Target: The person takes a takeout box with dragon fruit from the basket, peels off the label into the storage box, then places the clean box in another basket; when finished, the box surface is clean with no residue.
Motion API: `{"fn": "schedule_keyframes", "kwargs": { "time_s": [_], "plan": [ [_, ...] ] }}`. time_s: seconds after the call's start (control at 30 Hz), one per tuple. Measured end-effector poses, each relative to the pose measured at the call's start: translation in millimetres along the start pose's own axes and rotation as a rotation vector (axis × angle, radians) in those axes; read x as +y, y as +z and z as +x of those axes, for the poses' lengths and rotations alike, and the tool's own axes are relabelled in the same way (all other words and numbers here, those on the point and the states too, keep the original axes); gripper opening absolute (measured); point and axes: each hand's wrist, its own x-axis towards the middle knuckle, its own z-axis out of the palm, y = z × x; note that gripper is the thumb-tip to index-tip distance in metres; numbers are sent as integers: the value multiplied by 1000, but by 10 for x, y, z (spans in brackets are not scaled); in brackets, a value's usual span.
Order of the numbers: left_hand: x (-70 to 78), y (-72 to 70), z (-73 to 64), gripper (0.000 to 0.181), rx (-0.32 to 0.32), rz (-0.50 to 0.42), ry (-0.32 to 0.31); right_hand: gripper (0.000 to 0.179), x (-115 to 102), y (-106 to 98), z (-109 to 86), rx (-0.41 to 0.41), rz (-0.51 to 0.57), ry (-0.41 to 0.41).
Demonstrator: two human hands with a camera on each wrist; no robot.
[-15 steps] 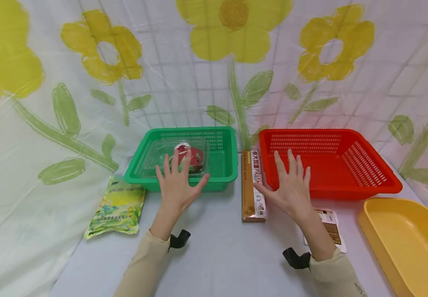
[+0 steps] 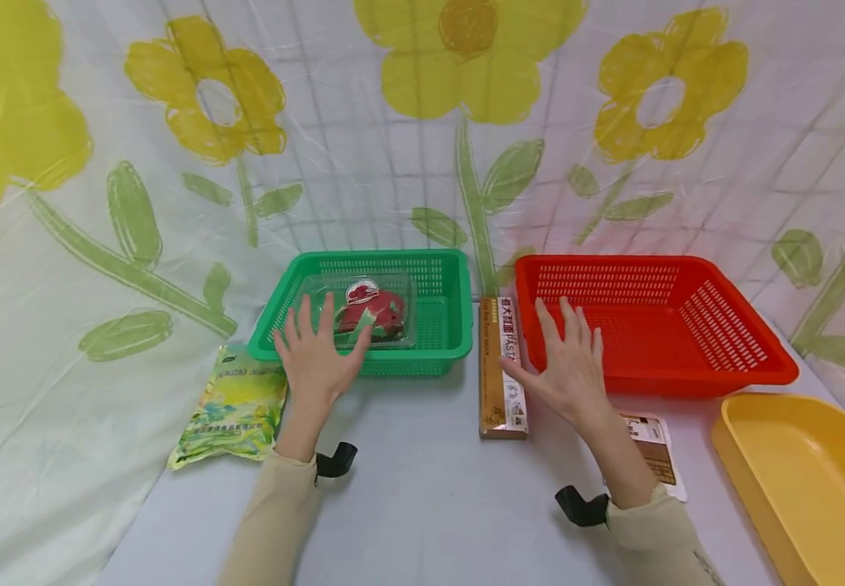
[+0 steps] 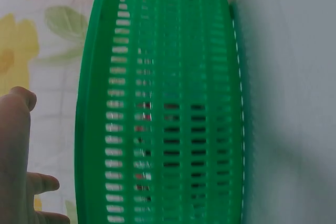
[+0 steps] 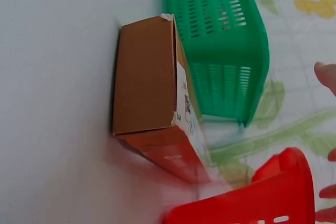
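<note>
My left hand (image 2: 315, 358) is held with spread fingers in front of the green basket (image 2: 433, 352), holding nothing. Inside that basket lies a clear plastic box (image 2: 400, 285) with a dark red item, perhaps a dragon fruit. My right hand (image 2: 572, 370), its fingers also spread, hovers between the pasta box (image 2: 494, 382) and the red basket (image 2: 657, 382). In the right wrist view the pasta box (image 4: 144, 77) shows its brown end, with fingertips (image 4: 326, 77) at the right edge. In the left wrist view the green basket's slotted side (image 3: 168, 93) fills the middle.
A yellow-green bag (image 2: 235, 407) lies left of the green basket. Near my right forearm is a flat white and brown packet (image 2: 660, 456). A yellow tray (image 2: 796, 480) stands at the right edge. Behind the baskets hangs a flower-print curtain (image 2: 364, 163).
My left hand has moved left, away from the plastic box, toward the bag's side. The right hand has shifted only slightly. Both baskets have stayed in place.
</note>
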Motion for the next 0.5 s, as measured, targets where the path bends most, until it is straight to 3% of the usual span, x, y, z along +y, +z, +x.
{"fn": "schedule_keyframes", "kwargs": {
  "time_s": [0.27,0.5],
  "plan": [
    [-412,-44,84,86,34,-4,-128,100,-99,8,52,15,-6,-23],
    [-636,-101,97,88,30,-13,-223,99,-198,31,73,17,10,-47]
  ]
}}
